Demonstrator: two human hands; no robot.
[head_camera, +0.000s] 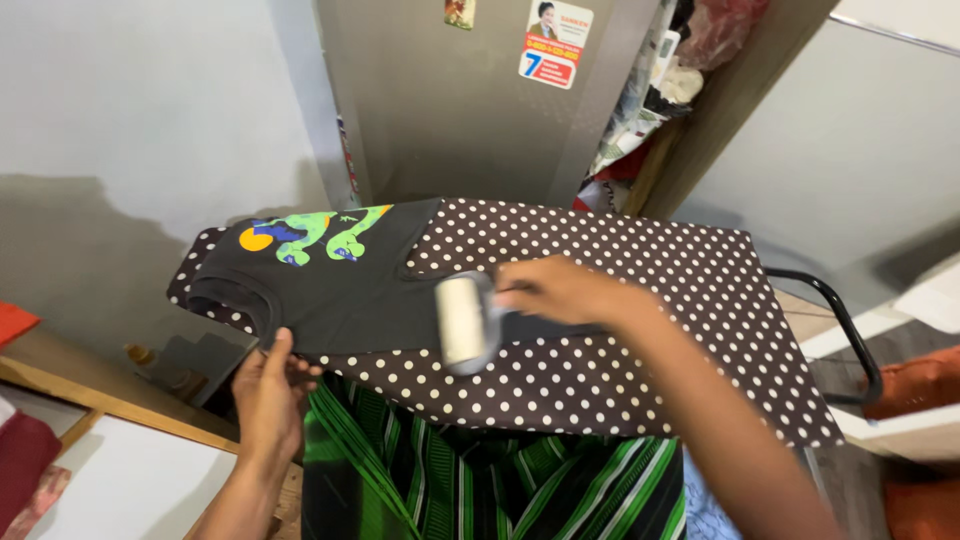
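A dark T-shirt (340, 290) with a green, blue and yellow print lies over the left end of an ironing board (690, 290) covered in brown cloth with white dots. My right hand (560, 290) grips the handle of a white lint roller (460, 320), whose roll rests on the shirt near its lower edge. My left hand (268, 395) pinches the shirt's near edge by the collar at the board's front left.
A grey metal cabinet (450, 110) with stickers stands behind the board. Clothes are stuffed on a shelf (660, 80) at upper right. A black metal rack (845, 330) juts from the board's right end. Green striped cloth (480, 480) hangs below it.
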